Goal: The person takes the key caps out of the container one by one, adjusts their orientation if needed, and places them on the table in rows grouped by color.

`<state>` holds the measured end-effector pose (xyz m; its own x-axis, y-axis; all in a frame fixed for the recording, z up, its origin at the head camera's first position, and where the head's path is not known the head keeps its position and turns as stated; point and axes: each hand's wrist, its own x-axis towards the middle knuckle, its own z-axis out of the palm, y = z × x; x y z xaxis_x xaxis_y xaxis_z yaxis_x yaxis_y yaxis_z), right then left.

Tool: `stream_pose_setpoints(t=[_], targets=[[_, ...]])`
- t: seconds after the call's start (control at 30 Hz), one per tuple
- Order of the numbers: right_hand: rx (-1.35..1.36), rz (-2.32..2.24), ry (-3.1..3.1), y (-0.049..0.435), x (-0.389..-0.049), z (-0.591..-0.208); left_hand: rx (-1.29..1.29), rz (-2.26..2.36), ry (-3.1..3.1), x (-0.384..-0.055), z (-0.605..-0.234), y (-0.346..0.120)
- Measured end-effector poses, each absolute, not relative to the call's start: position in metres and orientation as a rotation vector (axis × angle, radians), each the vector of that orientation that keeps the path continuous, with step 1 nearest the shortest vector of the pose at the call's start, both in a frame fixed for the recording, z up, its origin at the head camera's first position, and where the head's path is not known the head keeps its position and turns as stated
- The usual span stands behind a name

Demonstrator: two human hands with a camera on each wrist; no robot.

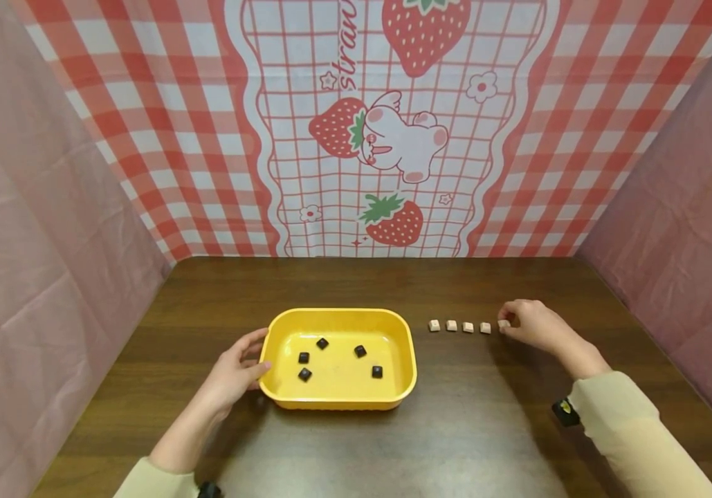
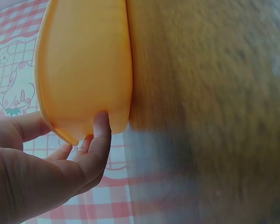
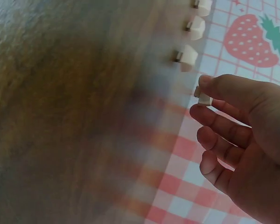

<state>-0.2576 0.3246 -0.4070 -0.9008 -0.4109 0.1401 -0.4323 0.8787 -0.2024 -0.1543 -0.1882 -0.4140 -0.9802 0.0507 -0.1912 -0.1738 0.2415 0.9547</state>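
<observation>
My left hand (image 1: 231, 373) grips the left end of a yellow plastic tray (image 1: 337, 401), thumb over the rim and fingers against the outer wall. Several black keycaps (image 1: 377, 372) lie scattered on the tray's floor. To the right of the tray, cream keycaps (image 1: 468, 327) stand in a row on the table. At the row's right end my right hand (image 1: 536, 324) pinches one more cream keycap (image 3: 205, 99) between thumb and index finger. In the right wrist view its other fingers are loosely curled, and neighbouring keycaps (image 3: 189, 58) line up beyond the thumb.
Dark wooden table (image 1: 455, 436) carries everything. A red-and-white checked cloth with strawberries (image 1: 393, 223) hangs along its back edge. Pink cloth (image 1: 673, 207) closes off the right side, and another pink cloth (image 1: 69, 277) the left.
</observation>
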Motion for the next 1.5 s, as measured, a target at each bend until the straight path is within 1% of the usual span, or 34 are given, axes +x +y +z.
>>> stream_pose_setpoints(t=[0.53, 0.93, 1.23, 1.5], targets=[[0.66, 0.366, -2.99, 0.323, -0.267, -0.423, -0.114, 1.831, 2.323, -0.154, -0.414, -0.189], [0.604, 0.366, -3.03, 0.325, -0.268, -0.424, -0.111, 1.828, 2.327, -0.155, -0.416, -0.19], [0.639, 0.339, -2.986, 0.317, -0.262, -0.405, -0.114, 1.821, 2.326, -0.155, -0.414, -0.189], [0.706, 0.309, -2.917, 0.296, -0.252, -0.38, -0.116, 1.826, 2.325, -0.155, -0.414, -0.188]])
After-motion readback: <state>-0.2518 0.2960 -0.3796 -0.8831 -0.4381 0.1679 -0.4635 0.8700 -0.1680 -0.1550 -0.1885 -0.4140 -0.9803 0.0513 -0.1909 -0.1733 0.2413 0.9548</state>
